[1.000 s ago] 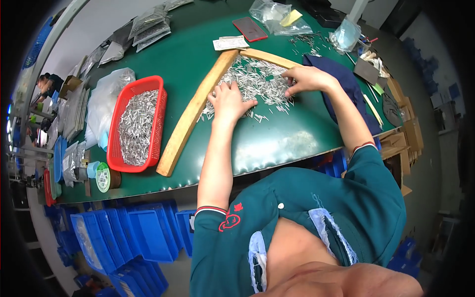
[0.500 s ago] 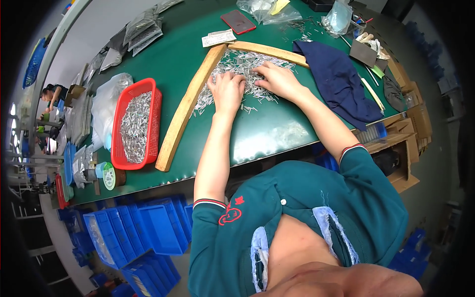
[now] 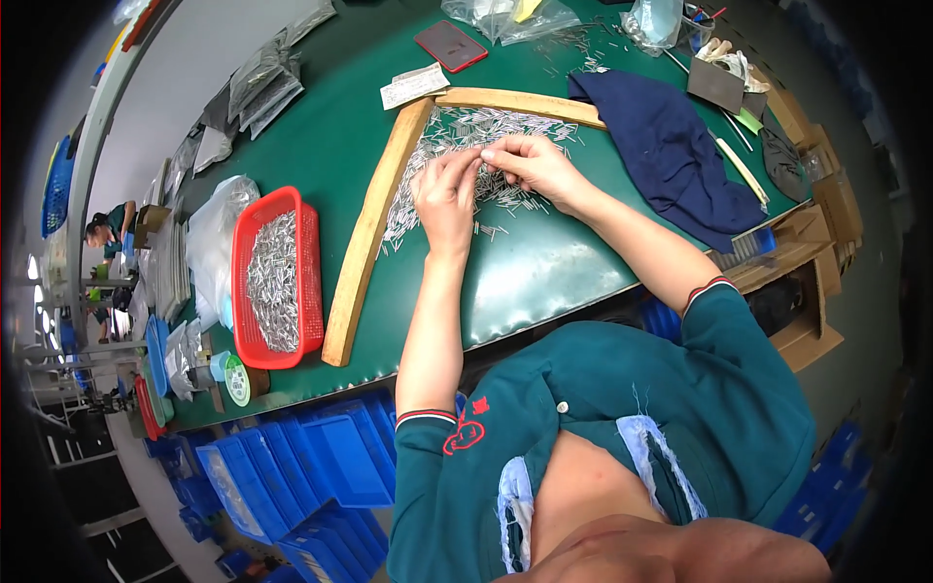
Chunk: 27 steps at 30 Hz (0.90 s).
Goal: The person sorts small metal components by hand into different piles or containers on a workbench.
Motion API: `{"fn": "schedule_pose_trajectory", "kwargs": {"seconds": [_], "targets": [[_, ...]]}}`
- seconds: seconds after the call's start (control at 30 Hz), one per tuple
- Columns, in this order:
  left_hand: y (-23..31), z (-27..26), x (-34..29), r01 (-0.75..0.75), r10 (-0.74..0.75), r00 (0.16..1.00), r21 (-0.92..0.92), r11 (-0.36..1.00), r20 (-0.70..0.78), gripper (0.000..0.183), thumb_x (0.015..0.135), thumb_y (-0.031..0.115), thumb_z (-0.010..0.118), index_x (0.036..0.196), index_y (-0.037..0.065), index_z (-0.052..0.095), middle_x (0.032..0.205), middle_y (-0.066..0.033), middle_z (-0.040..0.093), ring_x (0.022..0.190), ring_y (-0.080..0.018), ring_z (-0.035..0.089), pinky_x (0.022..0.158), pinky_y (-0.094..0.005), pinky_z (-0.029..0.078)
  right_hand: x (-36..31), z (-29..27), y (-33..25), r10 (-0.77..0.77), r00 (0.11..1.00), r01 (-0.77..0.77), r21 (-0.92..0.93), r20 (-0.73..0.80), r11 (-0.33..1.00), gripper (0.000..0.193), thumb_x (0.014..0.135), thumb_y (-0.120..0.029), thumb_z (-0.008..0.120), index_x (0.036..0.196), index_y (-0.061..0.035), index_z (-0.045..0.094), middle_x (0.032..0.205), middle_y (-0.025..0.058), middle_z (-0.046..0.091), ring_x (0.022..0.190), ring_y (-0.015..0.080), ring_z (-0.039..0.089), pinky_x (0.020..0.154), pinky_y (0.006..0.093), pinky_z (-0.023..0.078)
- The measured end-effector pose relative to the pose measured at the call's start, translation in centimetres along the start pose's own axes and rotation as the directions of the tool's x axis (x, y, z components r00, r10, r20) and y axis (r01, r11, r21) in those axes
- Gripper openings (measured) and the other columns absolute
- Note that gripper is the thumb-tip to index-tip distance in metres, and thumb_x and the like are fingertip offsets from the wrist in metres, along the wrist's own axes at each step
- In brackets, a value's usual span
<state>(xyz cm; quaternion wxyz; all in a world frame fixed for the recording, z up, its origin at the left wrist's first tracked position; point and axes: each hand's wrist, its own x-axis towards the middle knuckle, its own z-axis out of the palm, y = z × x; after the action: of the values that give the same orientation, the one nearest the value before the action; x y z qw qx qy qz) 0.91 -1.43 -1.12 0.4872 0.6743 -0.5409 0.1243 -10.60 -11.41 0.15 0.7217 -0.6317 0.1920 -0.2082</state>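
Note:
Many small silvery metal pins [image 3: 510, 199] lie in a loose pile on the green table. Above the pile my left hand [image 3: 447, 199] and my right hand [image 3: 539, 170] meet at the fingertips. Both are closed in a pinch, thumbs bent toward the fingers. Whatever lies between the fingertips is too small to make out. Two wooden strips, one on the left [image 3: 377, 233] and one at the back [image 3: 525, 102], border the pile and meet in a corner. Left of them stands a red plastic basket [image 3: 309, 282] holding more of the pins.
A dark blue cloth [image 3: 671, 155] lies right of the pile. Behind the corner are a paper slip [image 3: 414, 85] and a red-edged phone [image 3: 451, 46]. Plastic bags [image 3: 219, 233] sit left of the basket. Blue bins [image 3: 340, 457] stand below the table's front edge. A person [image 3: 115, 228] is far left.
My hands were apart with fingers spread over the pins; now their fingertips have come together in a pinch. The whole view has shifted slightly, and the basket appears lower.

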Motion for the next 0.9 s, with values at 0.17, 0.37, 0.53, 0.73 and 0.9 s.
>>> {"fn": "schedule_pose_trajectory", "kwargs": {"seconds": [0.17,0.37,0.53,0.73,0.9], "targets": [[0.3,-0.1,0.0,0.013,-0.013,1.000,0.009,1.000,0.014,0.016,0.075,0.010,0.062,0.091,0.011,0.064,0.081,-0.0060,0.061,0.072,-0.0185,0.057,0.073,-0.0303,0.040,0.1,0.0,0.6,-0.133,0.991,0.132,-0.095,-0.013,0.987,0.021,0.084,-0.026,0.055,0.090,-0.0062,0.061,0.068,-0.0059,0.053,0.056,0.0002,0.042,0.048,0.0151,0.033],[1.2,0.0,0.0,0.233,-0.220,0.972,-0.194,0.953,0.086,0.020,0.078,0.005,0.059,0.097,0.006,0.063,0.087,-0.0079,0.062,0.080,-0.0167,0.059,0.072,-0.0259,0.045,0.0,-0.1,0.9,-0.150,0.988,0.144,-0.134,-0.030,0.980,0.022,0.085,-0.021,0.055,0.094,-0.0023,0.061,0.071,-0.0042,0.054,0.058,0.0015,0.044,0.051,0.0171,0.036],[0.9,0.2,-0.3,0.462,-0.429,0.882,-0.545,0.699,0.197,0.019,0.080,0.006,0.059,0.098,0.001,0.062,0.095,-0.0076,0.062,0.087,-0.0116,0.057,0.079,-0.0226,0.044,-0.5,0.2,0.2,-0.251,0.965,0.232,-0.194,-0.078,0.953,0.022,0.083,-0.020,0.056,0.092,-0.0007,0.061,0.074,-0.0015,0.055,0.063,0.0033,0.045,0.054,0.0201,0.037],[1.3,0.1,-0.2,0.513,-0.483,0.839,-0.665,0.543,0.253,0.020,0.079,0.005,0.060,0.099,-0.001,0.060,0.097,-0.0080,0.061,0.088,-0.0114,0.056,0.080,-0.0223,0.044,-0.6,0.3,0.0,-0.246,0.966,0.231,-0.160,-0.080,0.960,0.022,0.083,-0.020,0.056,0.092,-0.0009,0.062,0.075,-0.0006,0.056,0.064,0.0033,0.045,0.055,0.0195,0.037],[1.7,-0.1,0.1,0.540,-0.505,0.818,-0.673,0.506,0.276,0.021,0.079,0.004,0.060,0.099,-0.001,0.060,0.097,-0.0082,0.061,0.089,-0.0113,0.055,0.080,-0.0224,0.044,-0.6,0.4,-0.1,-0.299,0.950,0.281,-0.172,-0.089,0.944,0.020,0.084,-0.018,0.055,0.092,-0.0005,0.061,0.075,-0.0014,0.054,0.062,0.0025,0.044,0.053,0.0187,0.036]]}}
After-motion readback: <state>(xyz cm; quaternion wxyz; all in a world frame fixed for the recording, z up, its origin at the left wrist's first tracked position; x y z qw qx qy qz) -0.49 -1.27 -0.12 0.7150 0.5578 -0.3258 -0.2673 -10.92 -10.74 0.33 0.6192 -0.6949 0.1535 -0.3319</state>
